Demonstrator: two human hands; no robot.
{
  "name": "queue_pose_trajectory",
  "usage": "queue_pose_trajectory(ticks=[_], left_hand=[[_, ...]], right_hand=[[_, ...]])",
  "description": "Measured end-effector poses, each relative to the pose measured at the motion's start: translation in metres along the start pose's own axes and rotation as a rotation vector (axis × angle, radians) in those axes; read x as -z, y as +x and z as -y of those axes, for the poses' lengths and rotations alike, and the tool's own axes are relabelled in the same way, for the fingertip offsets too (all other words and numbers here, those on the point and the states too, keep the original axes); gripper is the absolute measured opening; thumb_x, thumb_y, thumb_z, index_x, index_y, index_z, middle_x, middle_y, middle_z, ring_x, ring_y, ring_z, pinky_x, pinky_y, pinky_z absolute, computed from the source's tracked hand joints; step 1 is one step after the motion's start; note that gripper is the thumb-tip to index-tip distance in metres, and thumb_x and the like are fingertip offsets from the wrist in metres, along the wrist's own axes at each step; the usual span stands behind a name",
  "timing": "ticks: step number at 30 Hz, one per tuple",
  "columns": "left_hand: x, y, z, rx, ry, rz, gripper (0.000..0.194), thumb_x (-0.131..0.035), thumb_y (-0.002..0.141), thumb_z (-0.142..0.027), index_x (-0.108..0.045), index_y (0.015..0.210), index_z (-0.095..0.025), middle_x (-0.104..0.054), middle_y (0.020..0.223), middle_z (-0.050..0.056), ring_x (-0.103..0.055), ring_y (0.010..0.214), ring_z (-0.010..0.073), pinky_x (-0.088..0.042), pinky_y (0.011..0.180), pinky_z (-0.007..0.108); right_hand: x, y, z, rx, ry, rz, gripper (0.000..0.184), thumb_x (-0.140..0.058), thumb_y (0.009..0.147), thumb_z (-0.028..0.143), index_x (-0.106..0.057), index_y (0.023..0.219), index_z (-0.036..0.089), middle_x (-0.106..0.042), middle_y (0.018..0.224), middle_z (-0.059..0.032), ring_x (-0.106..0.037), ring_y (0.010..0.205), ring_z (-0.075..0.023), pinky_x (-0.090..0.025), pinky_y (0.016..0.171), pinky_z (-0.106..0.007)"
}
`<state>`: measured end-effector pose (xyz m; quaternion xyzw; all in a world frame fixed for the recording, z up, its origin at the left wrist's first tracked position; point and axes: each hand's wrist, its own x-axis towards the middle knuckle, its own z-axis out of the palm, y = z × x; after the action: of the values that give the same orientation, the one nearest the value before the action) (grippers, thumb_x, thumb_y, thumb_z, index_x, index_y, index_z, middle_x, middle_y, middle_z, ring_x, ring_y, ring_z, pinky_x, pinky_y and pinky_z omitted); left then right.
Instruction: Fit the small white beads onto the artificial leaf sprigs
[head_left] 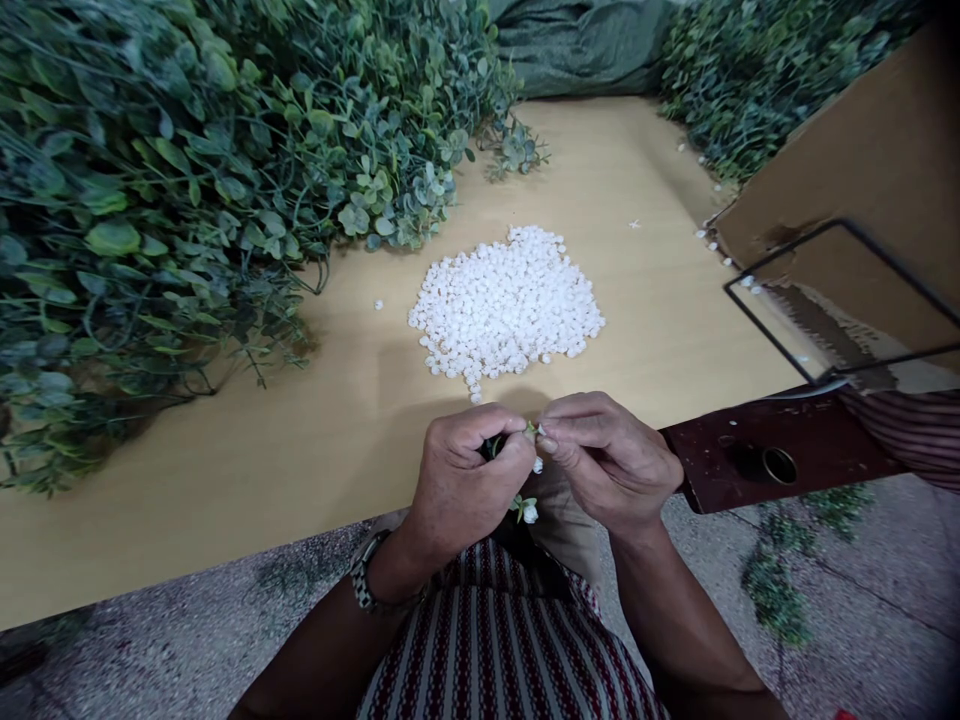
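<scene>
Over the table's near edge, my left hand [466, 480] pinches a thin artificial green sprig [531, 429] between thumb and forefinger. My right hand [611, 455] meets it fingertip to fingertip, closed on a small white flower bud [541, 430] at the sprig's tip. Most of this bud is covered by the fingers. Below the hands hang more of the sprig's leaves with a white flower [530, 513] on them, and another white bud [538, 465] shows between the hands. Just beyond my hands lies a heap of small white buds [506, 305] on the table.
Bushy artificial greenery [225, 170] covers the table's left side, with more greenery [765, 80] at the far right. A torn cardboard box [862, 170] and a black wire frame [900, 275] stand on the right. A dark red stool [817, 450] is beside the table [247, 470].
</scene>
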<state>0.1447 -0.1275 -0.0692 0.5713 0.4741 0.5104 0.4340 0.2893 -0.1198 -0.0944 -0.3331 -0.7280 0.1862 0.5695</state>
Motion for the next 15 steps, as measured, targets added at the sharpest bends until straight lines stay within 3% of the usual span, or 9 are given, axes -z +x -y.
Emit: queue_pose_trajectory(ticks=[10, 13, 15], left_hand=[[0.005, 0.001, 0.006, -0.030, 0.019, 0.133, 0.026, -0.050, 0.079, -0.009, -0.053, 0.054, -0.015, -0.044, 0.052, -0.005, -0.040, 0.049, 0.0069, -0.033, 0.047, 0.020], [0.010, -0.003, 0.001, -0.052, 0.023, 0.182, 0.023, -0.052, 0.082, -0.010, -0.056, 0.060, -0.015, -0.048, 0.054, -0.004, -0.043, 0.051, 0.0075, -0.035, 0.049, 0.020], [0.013, -0.012, -0.003, -0.132, 0.026, 0.280, 0.021, -0.051, 0.084, -0.010, -0.059, 0.065, -0.014, -0.054, 0.058, -0.002, -0.047, 0.053, 0.0081, -0.037, 0.050, 0.020]], right_hand=[[0.008, 0.011, -0.001, -0.048, 0.157, 0.148, 0.019, -0.070, 0.078, 0.003, -0.073, 0.088, 0.019, -0.071, 0.076, -0.0021, -0.068, 0.070, -0.0137, -0.056, 0.057, -0.026], [0.019, 0.014, 0.001, -0.094, 0.195, 0.231, 0.022, -0.071, 0.079, 0.006, -0.073, 0.095, 0.021, -0.072, 0.080, -0.0027, -0.068, 0.074, -0.0144, -0.056, 0.061, -0.027], [0.030, 0.012, 0.000, -0.141, 0.197, 0.220, 0.028, -0.071, 0.080, 0.010, -0.072, 0.104, 0.023, -0.072, 0.086, -0.0035, -0.068, 0.081, -0.0163, -0.057, 0.066, -0.030]])
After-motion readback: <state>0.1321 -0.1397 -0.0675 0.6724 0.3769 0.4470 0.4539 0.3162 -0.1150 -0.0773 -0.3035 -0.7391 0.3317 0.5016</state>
